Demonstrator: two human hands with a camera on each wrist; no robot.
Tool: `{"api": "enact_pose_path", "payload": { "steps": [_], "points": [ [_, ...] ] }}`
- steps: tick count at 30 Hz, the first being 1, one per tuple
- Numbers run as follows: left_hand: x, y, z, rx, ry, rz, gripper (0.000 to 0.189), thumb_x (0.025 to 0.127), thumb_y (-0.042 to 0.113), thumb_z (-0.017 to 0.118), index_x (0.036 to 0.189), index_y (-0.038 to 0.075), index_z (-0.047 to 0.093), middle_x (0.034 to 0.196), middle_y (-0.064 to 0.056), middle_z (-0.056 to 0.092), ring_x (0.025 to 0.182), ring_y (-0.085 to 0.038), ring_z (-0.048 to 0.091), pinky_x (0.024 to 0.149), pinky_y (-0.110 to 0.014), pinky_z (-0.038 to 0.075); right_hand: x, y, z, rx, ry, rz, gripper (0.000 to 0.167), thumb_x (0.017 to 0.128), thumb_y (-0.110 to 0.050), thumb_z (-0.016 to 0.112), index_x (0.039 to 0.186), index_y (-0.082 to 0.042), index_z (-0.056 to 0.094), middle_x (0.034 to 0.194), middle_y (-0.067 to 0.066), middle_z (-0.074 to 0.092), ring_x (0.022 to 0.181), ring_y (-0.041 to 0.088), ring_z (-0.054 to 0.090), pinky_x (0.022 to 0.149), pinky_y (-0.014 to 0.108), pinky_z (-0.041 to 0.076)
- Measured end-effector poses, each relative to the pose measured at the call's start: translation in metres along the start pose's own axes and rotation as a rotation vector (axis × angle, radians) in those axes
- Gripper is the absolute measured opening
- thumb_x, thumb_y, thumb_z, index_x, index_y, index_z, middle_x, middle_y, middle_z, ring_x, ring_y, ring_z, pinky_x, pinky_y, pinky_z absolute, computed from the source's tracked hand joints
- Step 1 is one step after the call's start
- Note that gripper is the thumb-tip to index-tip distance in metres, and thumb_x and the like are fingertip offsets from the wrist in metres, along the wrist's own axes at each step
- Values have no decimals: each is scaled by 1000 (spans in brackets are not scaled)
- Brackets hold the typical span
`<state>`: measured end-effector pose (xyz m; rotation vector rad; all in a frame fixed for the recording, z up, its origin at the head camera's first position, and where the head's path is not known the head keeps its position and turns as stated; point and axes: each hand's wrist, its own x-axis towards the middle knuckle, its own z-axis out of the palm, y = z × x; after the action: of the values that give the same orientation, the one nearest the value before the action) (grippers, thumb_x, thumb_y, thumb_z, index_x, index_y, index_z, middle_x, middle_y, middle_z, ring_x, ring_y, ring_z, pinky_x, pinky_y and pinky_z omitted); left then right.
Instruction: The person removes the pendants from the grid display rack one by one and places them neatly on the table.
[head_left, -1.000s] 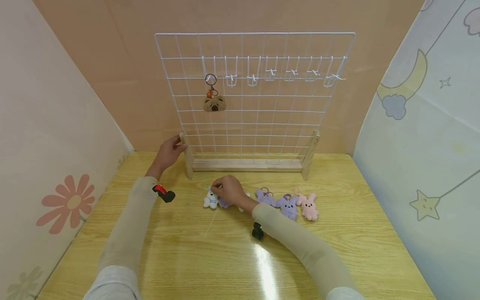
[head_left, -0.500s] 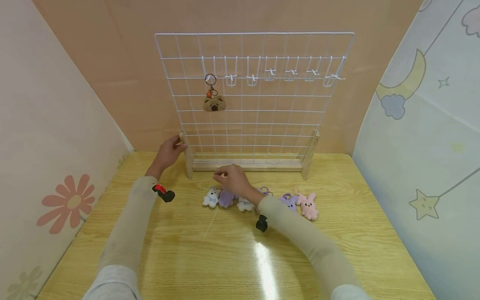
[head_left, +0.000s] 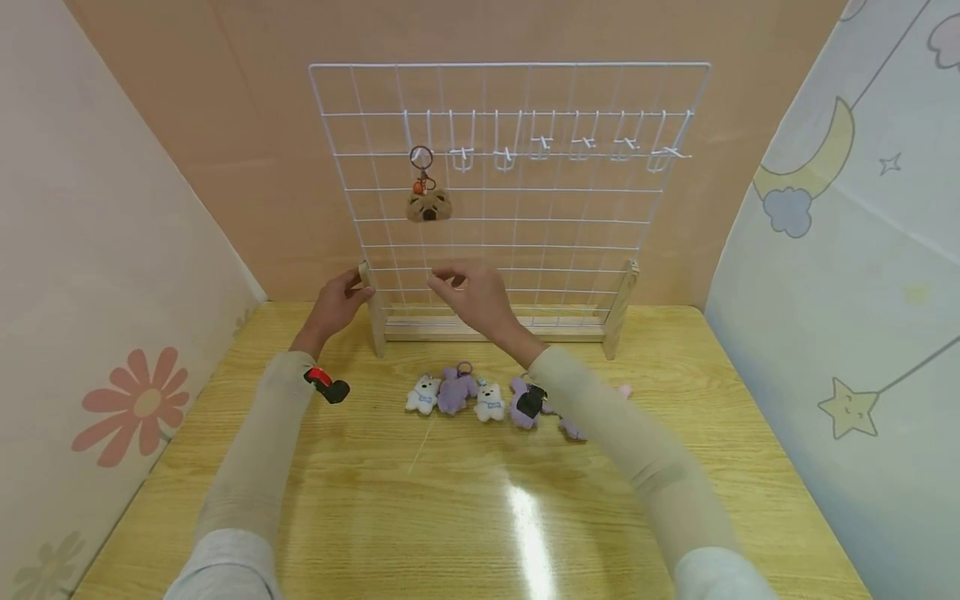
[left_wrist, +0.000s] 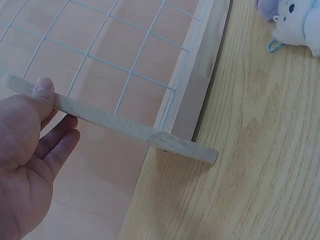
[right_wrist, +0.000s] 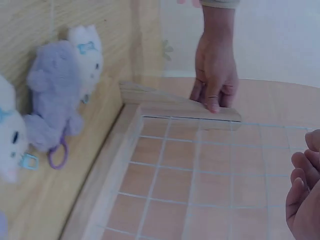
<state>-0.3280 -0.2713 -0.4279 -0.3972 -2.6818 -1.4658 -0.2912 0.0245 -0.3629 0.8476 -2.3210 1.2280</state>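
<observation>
My left hand [head_left: 335, 307] pinches the upper end of the rack's left wooden leg. In the left wrist view its thumb [left_wrist: 44, 91] presses on the wooden leg [left_wrist: 125, 125], with the fingers on the other side. My right hand [head_left: 480, 298] is raised before the lower part of the white wire rack [head_left: 510, 65], fingers loosely bent and thumb near the index finger. Nothing visible is in it. Below it on the table lie small plush keychains: a white one [head_left: 423, 395], a purple one [head_left: 453, 393], another white one [head_left: 490, 403] and more purple ones, partly behind the sleeve.
Several white hooks [head_left: 505, 157] line the upper rack. A brown bear-head keychain [head_left: 429, 206] hangs from the leftmost one. A bit of pink plush [head_left: 625, 390] shows behind the right arm. The wooden table [head_left: 375, 500] meets patterned walls at both sides.
My right hand has left the leftmost white plush and risen to the front of the rack; that plush stays on the table. The left hand keeps its place on the leg.
</observation>
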Motion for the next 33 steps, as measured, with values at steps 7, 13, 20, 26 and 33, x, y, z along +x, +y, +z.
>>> {"api": "enact_pose_path", "payload": {
  "steps": [7, 13, 20, 26, 33],
  "points": [
    [-1, 0, 0, 5, -2, -14, 62, 108, 28, 54, 159, 0, 31, 159, -24, 37, 140, -46, 46, 113, -58, 42, 27, -20, -18, 30, 142, -8, 20, 97, -21, 74, 108, -6, 80, 100, 6, 79, 81, 19, 69, 72, 29, 56],
    [-1, 0, 0, 0, -1, -19, 62, 108, 27, 54, 159, -1, 31, 160, -24, 37, 140, -46, 46, 113, -57, 42, 52, -34, -32, 72, 236, 30, 24, 97, -24, 74, 108, -4, 79, 100, 6, 78, 80, 16, 66, 68, 23, 51],
    [-1, 2, 0, 17, 5, -20, 62, 108, 27, 54, 158, -1, 32, 159, -25, 38, 138, -46, 48, 112, -57, 43, 75, -46, -38, 124, 291, 98, 25, 98, -26, 72, 110, -5, 79, 93, 6, 78, 75, 13, 67, 60, 23, 51],
    [-3, 2, 0, 6, 6, -16, 62, 108, 26, 54, 159, -1, 31, 159, -25, 37, 139, -46, 47, 111, -56, 44, 91, -52, -38, 109, 342, 187, 26, 97, -31, 73, 109, -10, 81, 97, 3, 79, 77, 10, 68, 66, 21, 51],
    [-3, 2, 0, -3, 1, -15, 62, 108, 25, 54, 159, -1, 30, 160, -25, 37, 140, -45, 46, 112, -55, 43, 105, -53, -33, 102, 364, 227, 22, 96, -29, 74, 107, -12, 83, 93, 3, 79, 75, 8, 69, 63, 18, 50]
  ]
}}
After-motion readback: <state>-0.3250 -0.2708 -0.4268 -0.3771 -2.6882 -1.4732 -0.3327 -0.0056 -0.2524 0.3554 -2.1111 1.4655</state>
